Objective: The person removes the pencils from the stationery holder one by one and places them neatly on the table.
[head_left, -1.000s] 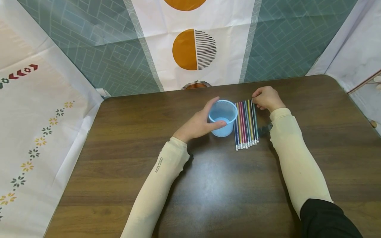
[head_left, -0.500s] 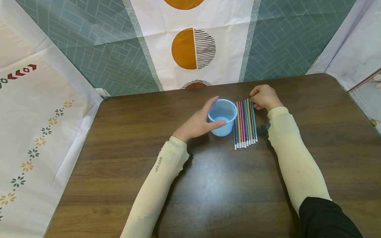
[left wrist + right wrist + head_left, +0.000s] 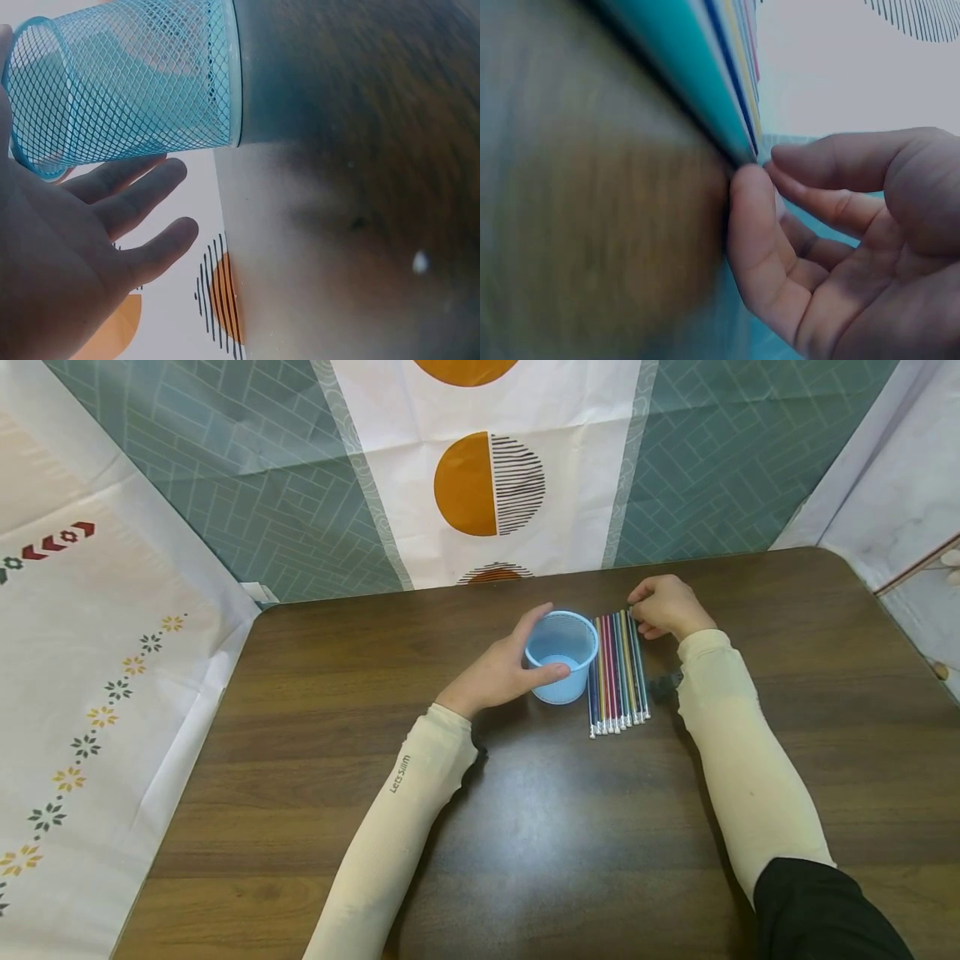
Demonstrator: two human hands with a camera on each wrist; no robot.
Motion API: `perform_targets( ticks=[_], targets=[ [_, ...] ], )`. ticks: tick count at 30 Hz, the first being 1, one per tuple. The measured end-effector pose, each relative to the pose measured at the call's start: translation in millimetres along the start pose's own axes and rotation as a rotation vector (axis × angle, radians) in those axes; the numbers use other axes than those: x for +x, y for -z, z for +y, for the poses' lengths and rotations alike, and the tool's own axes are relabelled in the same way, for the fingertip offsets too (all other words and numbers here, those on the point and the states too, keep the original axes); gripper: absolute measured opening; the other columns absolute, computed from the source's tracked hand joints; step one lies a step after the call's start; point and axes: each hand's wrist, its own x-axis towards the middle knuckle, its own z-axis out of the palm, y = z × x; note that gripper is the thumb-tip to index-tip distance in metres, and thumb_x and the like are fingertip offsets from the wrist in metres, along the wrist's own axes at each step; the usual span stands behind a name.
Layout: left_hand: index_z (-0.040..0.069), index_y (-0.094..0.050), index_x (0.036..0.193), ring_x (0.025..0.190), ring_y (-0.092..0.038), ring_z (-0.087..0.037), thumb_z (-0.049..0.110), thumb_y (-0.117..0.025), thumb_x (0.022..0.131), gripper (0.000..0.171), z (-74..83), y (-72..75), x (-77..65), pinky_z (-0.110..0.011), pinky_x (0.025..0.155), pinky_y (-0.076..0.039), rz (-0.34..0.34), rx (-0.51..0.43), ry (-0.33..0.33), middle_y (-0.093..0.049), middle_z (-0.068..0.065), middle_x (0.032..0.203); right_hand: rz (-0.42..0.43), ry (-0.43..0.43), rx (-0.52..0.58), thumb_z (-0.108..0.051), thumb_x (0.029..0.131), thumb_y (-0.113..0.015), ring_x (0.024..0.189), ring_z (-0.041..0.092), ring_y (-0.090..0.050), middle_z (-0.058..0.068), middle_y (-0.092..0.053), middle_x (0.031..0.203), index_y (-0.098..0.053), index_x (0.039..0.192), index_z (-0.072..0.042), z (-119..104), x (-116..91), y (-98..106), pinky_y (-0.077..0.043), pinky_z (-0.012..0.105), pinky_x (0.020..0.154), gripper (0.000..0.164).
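A light blue mesh pencil cup [image 3: 558,681] stands upright on the table. My left hand [image 3: 495,672] holds it from the left side, thumb in front and index finger behind the rim. In the left wrist view three other fingers [image 3: 154,251] of that hand extend away from the mesh. Right of the cup lies a flat row of several pencils [image 3: 618,672], eraser ends towards me. My right hand [image 3: 666,606] is at the far end of the row, fingertips at the tip of the outermost teal pencil [image 3: 675,56]; the exact pinch is partly hidden.
The brown wooden table [image 3: 300,760] has its far edge just behind my hands. A patterned cloth [image 3: 517,485] hangs behind it. A small dark object [image 3: 665,687] shows beside my right wrist.
My right hand has shifted slightly left, and the pencil row has slid a little left with it, closer to the cup. My left hand and the cup have stayed in place.
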Motion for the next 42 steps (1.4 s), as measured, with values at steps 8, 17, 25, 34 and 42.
perform_targets(
  ticks=[8, 17, 25, 34, 42],
  targets=[
    [0.038, -0.016, 0.159, 0.118, -0.055, -0.024, 0.062, -0.071, 0.086, 0.094, -2.3, 0.6, 0.8, -0.041, 0.097, -0.049, -0.003, 0.002, 0.007, -0.052, -0.006, 0.139, -0.132, -0.02, 0.037, -0.011, 0.103, -0.055, 0.071, 0.025, -0.068, 0.026, -0.054, 0.107, -0.048, 0.129, 0.009, 1.9, -6.7, 7.8, -0.06, 0.037, 0.064, 0.033],
    [0.035, -0.014, 0.16, 0.114, -0.056, -0.02, 0.064, -0.07, 0.086, 0.097, -1.7, -0.9, 1.5, -0.04, 0.097, -0.049, 0.013, 0.032, 0.045, -0.053, -0.007, 0.139, -0.152, -0.017, 0.01, -0.014, 0.104, -0.054, 0.071, 0.026, -0.069, 0.023, -0.053, 0.1, -0.05, 0.127, 0.008, -1.9, -9.0, 3.1, -0.06, 0.038, 0.065, 0.032],
    [0.032, -0.013, 0.161, 0.116, -0.055, -0.023, 0.065, -0.069, 0.086, 0.099, -0.7, 0.6, 2.6, -0.042, 0.098, -0.049, 0.013, 0.059, 0.048, -0.052, -0.009, 0.141, -0.149, -0.025, -0.015, -0.012, 0.103, -0.056, 0.074, 0.027, -0.067, 0.022, -0.055, 0.101, -0.05, 0.127, 0.007, -0.3, -9.8, 3.6, -0.06, 0.038, 0.068, 0.031],
    [0.028, -0.014, 0.161, 0.113, -0.056, -0.021, 0.062, -0.07, 0.087, 0.099, -5.0, 5.4, 2.3, -0.04, 0.098, -0.048, 0.021, 0.059, 0.031, -0.054, -0.01, 0.138, -0.129, -0.034, -0.096, -0.012, 0.099, -0.064, 0.077, 0.03, -0.064, 0.026, -0.054, 0.113, -0.047, 0.126, 0.006, -0.3, -10.4, 0.6, -0.06, 0.039, 0.066, 0.037],
    [0.028, -0.013, 0.161, 0.115, -0.055, -0.021, 0.063, -0.069, 0.087, 0.1, -6.5, 4.8, 4.7, -0.041, 0.099, -0.048, 0.017, 0.07, 0.032, -0.053, -0.01, 0.14, -0.117, -0.048, -0.15, -0.014, 0.099, -0.063, 0.083, 0.036, -0.064, 0.028, -0.053, 0.117, -0.044, 0.128, 0.006, 2.5, -7.8, -0.4, -0.06, 0.041, 0.068, 0.041]
  ],
)
